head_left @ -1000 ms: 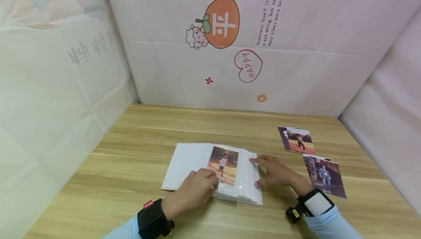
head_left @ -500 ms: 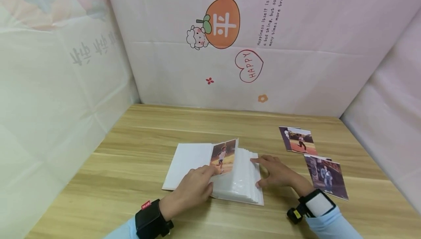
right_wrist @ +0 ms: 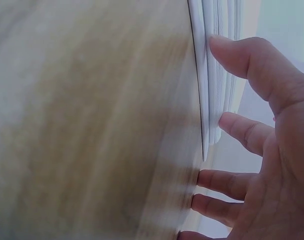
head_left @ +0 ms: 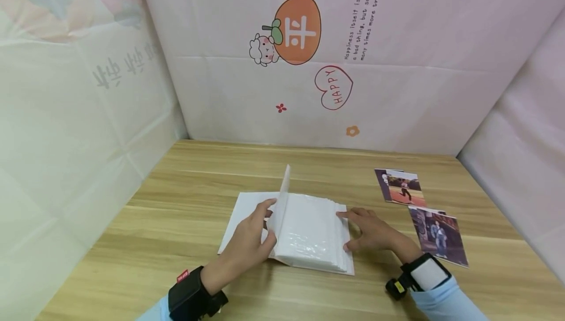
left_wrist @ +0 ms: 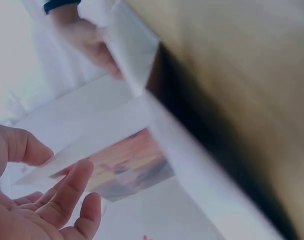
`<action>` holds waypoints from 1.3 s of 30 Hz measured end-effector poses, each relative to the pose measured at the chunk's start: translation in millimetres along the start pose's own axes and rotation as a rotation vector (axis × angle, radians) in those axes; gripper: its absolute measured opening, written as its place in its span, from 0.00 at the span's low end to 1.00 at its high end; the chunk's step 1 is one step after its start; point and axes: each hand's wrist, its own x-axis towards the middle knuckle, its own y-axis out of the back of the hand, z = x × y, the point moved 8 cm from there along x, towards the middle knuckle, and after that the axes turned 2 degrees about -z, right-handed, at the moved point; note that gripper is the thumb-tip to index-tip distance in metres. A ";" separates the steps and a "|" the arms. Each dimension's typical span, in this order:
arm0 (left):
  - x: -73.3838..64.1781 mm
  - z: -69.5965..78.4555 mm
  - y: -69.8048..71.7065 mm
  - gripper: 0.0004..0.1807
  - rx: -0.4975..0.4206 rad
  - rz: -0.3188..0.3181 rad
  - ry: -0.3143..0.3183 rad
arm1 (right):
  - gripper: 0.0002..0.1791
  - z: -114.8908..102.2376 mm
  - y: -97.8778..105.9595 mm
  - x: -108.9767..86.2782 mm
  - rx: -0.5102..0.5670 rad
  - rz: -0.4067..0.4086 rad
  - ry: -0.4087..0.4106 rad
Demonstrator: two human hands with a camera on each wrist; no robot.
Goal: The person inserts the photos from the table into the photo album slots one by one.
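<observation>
A white photo album (head_left: 309, 227) lies spread on the wooden table in the head view, its bare cover leaf to the left. One clear-sleeved page (head_left: 281, 203) stands nearly upright from the spine. My left hand (head_left: 244, 242) pinches this page, thumb on one side and fingers on the other. In the left wrist view, a photo (left_wrist: 126, 167) shows inside the page behind the fingers. My right hand (head_left: 372, 232) rests at the album's right edge with fingers spread. In the right wrist view, its thumb and index fingertip touch the stacked page edges (right_wrist: 219, 75).
Right of the album lie two small overlapping groups of loose photos, one with a runner (head_left: 403, 191) on top, the other with a standing figure (head_left: 441, 237). White printed cloth (head_left: 247, 100) walls the table (head_left: 176, 203) at the back and sides.
My left hand has lifted the page with the running-child photo and swung it leftward from lying flat to nearly upright, baring the sleeve beneath. The right hand has stayed in place.
</observation>
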 end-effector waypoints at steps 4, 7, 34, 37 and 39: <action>5.1 -1.0 16.9 0.31 -0.093 0.053 0.035 | 0.45 0.0 -0.2 -0.2 -0.001 0.001 -0.001; 7.5 -0.8 25.0 0.30 -0.135 0.073 0.049 | 0.45 -0.4 -0.1 -0.4 0.005 0.000 0.000; -13.1 -41.3 38.4 0.22 0.039 -0.050 0.300 | 0.45 -2.3 1.7 -1.2 0.036 -0.006 -0.005; -17.2 -48.0 36.6 0.22 0.056 -0.099 0.354 | 0.45 -1.2 2.2 -0.4 0.026 -0.008 -0.007; -20.2 -52.4 34.5 0.22 0.078 -0.139 0.382 | 0.46 0.0 1.6 0.5 0.021 -0.013 -0.011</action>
